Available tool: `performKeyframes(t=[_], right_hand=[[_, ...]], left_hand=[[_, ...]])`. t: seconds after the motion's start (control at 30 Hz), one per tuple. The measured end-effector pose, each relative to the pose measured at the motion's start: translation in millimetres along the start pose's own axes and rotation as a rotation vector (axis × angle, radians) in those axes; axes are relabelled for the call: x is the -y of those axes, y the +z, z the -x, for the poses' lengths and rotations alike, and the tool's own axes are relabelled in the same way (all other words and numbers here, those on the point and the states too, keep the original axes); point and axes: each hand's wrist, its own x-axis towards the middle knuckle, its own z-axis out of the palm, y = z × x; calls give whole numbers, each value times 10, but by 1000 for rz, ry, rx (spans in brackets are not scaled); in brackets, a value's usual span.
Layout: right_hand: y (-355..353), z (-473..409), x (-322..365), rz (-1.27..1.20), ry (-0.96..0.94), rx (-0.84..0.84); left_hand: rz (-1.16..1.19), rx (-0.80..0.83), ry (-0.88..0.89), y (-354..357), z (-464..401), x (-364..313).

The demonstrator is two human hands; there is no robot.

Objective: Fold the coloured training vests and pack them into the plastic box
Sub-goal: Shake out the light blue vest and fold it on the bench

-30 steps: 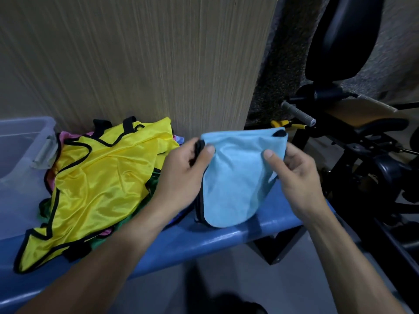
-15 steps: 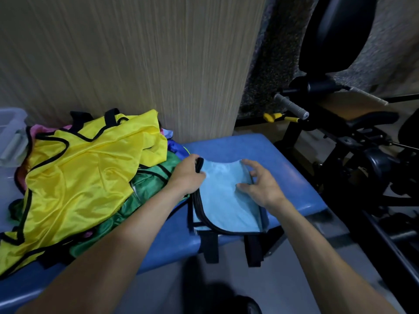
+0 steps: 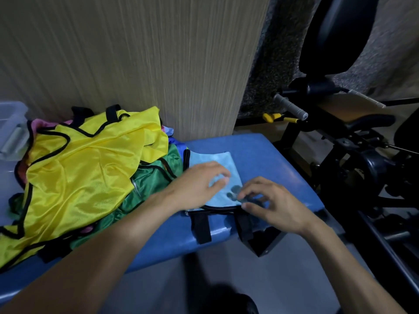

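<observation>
Light-blue vest (image 3: 218, 175) (folded) on bench (image 3: 260, 155); left hand (image 3: 199, 184), right hand (image 3: 272, 202) spread, grasping nothing.

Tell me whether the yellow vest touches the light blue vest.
Apart. The head view shows the green vest lying between the yellow vest and light blue vest.

You see a shiny, silky yellow vest (image 3: 86, 168) and a green vest (image 3: 156, 184) of the same glossy cloth. The blue vest (image 3: 217, 177) looks softer and matt. The blue surface (image 3: 272, 164) is smooth. The box (image 3: 11, 123) is cloudy plastic.
</observation>
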Motion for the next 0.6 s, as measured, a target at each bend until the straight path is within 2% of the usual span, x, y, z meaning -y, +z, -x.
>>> performKeyframes(t=[0.1, 0.17, 0.23, 0.33, 0.47, 0.6], right_hand=[[34, 195, 137, 21, -23, 128], [78, 313, 162, 146, 20, 205], [189, 417, 168, 361, 20, 209], [474, 522, 145, 659, -38, 70], [647, 541, 40, 731, -118, -208], [578, 547, 35, 737, -196, -311]], left_hand=[[-75, 216, 124, 124, 187, -60], [-179, 262, 139, 183, 283, -1], [-222, 264, 143, 211, 331, 57], [-169, 253, 106, 227, 354, 117], [-82, 259, 71, 186, 399, 120], [-158, 233, 53, 112, 412, 98]])
